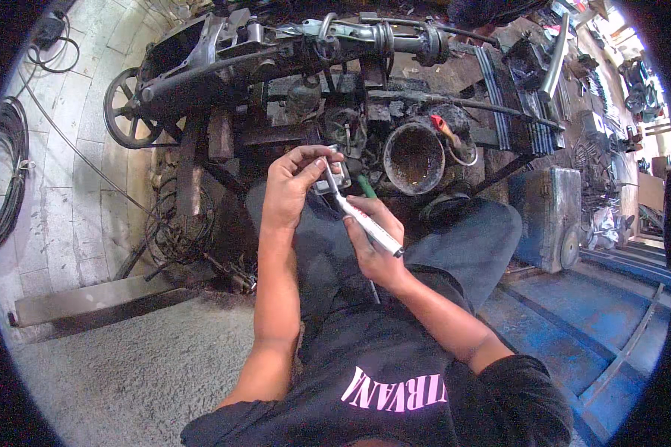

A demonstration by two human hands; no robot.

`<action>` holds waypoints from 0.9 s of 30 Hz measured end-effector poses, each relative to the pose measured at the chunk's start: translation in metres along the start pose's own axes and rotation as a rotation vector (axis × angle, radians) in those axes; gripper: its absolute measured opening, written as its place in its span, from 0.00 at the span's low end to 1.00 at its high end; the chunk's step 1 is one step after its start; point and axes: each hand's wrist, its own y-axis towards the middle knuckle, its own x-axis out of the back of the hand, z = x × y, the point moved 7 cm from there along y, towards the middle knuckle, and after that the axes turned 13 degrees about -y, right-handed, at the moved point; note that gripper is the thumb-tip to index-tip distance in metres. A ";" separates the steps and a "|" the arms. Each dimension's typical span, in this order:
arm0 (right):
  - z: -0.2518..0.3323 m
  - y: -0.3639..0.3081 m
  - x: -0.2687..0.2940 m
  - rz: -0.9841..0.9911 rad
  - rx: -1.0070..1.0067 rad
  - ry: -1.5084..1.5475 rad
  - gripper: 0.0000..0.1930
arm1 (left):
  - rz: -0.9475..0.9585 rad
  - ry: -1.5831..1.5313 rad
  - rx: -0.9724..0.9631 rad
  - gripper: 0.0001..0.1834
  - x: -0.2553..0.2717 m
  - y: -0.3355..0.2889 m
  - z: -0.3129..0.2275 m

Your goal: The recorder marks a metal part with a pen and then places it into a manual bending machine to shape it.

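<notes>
"In the head view, what does the left hand (287, 185) have?"
"A small grey metal part (341, 177), pinched in its fingertips; it is held up above the lap."
"And the right hand (379, 262)?"
"Its fingers close around a white marker-like tube (369, 226); the narrow end points up toward the metal part; whether they touch, I can't tell; a round container (387, 155) stands beyond, to the right."
</notes>
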 end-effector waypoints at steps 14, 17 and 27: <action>-0.009 -0.001 0.001 -0.044 -0.022 -0.038 0.12 | -0.011 0.005 0.007 0.13 0.004 0.001 0.004; -0.034 -0.006 0.000 -0.052 -0.262 0.219 0.12 | 0.003 -0.073 0.052 0.14 0.006 0.003 0.008; -0.046 -0.027 -0.022 0.207 -0.380 0.330 0.17 | 0.080 -0.190 0.128 0.20 0.013 0.005 0.015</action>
